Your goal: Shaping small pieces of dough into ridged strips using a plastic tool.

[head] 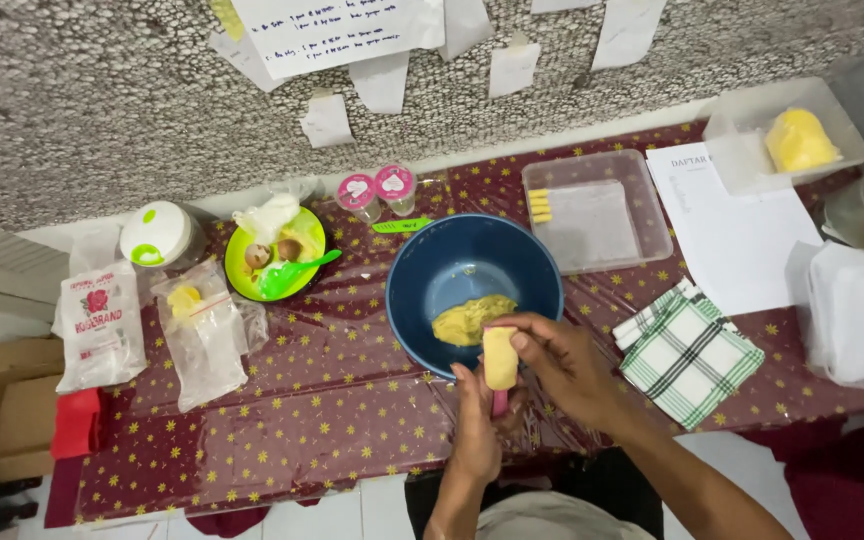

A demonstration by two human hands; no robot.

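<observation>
Table edge: the near edge of the table (282, 440), under a maroon star-print cover, runs just below the hands; tiled floor shows beyond it.
Open room: a bare stretch of cover lies left of the hands, between the blue bowl (422, 270) and the clear plastic bags (202, 330); to the right, a folded checked cloth (692, 355) sits close by.
Far edge: the wall bounds the table's back, with two small pink-lidded cups (377, 190) and a green plate (242, 275) near it.
Right flank: a clear lidded container (602, 215), a paper sheet (742, 230) and a tub of yellow fat (797, 140) crowd that side.
Left hand (477, 430): closed around a pink handle, barely visible, at the bowl's near rim.
Right hand (562, 365): fingers pinched on the pale yellow dough piece (499, 357).
Dough piece: held upright between both hands, touching each, over the bowl's near rim.
Bowl contents: a yellow dough lump (472, 318) rests inside, just beyond the fingers.
</observation>
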